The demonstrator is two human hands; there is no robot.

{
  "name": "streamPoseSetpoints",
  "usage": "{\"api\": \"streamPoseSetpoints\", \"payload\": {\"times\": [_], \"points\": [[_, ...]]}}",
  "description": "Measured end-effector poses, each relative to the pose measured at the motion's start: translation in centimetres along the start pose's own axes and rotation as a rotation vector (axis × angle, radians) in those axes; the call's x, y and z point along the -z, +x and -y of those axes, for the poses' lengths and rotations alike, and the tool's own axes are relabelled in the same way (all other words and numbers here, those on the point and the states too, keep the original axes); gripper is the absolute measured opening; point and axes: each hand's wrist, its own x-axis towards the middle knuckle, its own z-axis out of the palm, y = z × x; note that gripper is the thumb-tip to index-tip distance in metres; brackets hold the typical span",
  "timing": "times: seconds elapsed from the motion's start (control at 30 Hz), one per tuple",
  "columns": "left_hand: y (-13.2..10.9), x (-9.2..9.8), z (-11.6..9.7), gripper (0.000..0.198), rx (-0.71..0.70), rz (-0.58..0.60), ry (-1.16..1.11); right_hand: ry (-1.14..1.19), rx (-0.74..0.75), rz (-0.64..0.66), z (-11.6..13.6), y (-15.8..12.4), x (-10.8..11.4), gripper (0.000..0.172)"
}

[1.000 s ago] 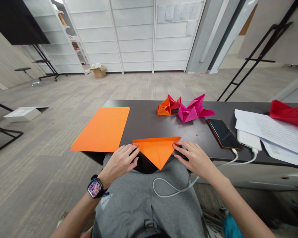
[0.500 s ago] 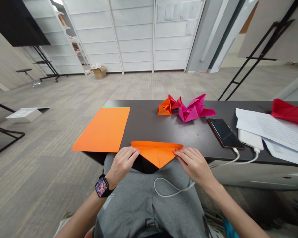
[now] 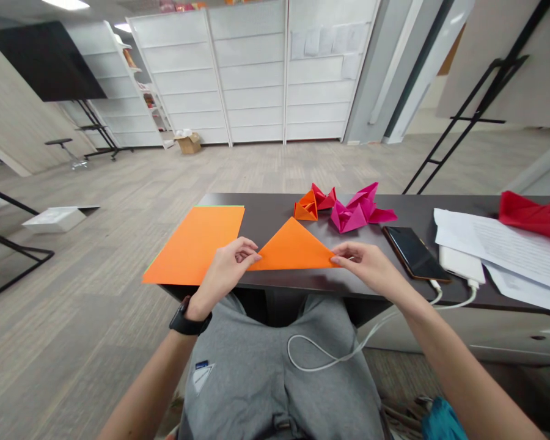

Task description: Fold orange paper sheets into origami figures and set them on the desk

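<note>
A sheet of orange origami paper [image 3: 293,249], folded into a triangle, has its peak pointing away from me and its long edge toward me, over the front part of the dark table. My left hand [image 3: 229,264] pinches its left corner between thumb and fingers. At the opposite corner, my right hand [image 3: 363,261] grips the paper the same way. Left of my left hand lies a stack of flat orange sheets [image 3: 206,235], with a thin green edge showing underneath. Beyond the triangle sit folded paper pieces: an orange one [image 3: 306,206], a red one [image 3: 324,197] and a magenta one [image 3: 361,209].
On the dark table [image 3: 270,205], a phone [image 3: 412,252] and a white power bank [image 3: 461,264] lie to the right, both with white cables [image 3: 371,333] trailing over my lap. Printed papers [image 3: 504,244] and a red cloth-like item [image 3: 534,215] are at the far right.
Both hands have carried the orange paper forward, from over my lap to the table. Its point faced me before and now faces away. My view has tilted up slightly.
</note>
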Motion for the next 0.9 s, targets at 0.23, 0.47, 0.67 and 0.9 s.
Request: {"api": "streamPoseSetpoints", "payload": {"times": [0.23, 0.47, 0.67, 0.9], "points": [[-2.7, -2.4, 2.5, 0.014, -0.15, 0.036, 0.196, -0.275, 0.148, -0.195, -3.0, -2.5, -2.9, 0.016], [-3.5, -3.6, 3.0, 0.01, 0.068, -0.104, 0.014, -0.238, 0.047, -0.22, -4.0, -2.9, -3.6, 0.013], [-3.8, -3.9, 2.8, 0.009, 0.08, -0.108, 0.078, -0.251, 0.076, -0.266, -4.1, -3.2, -3.9, 0.02], [-3.5, -3.5, 2.2, 0.004, 0.234, -0.095, 0.204, -0.175, -0.073, -0.192, -4.3, -3.0, -3.8, 0.019]]}}
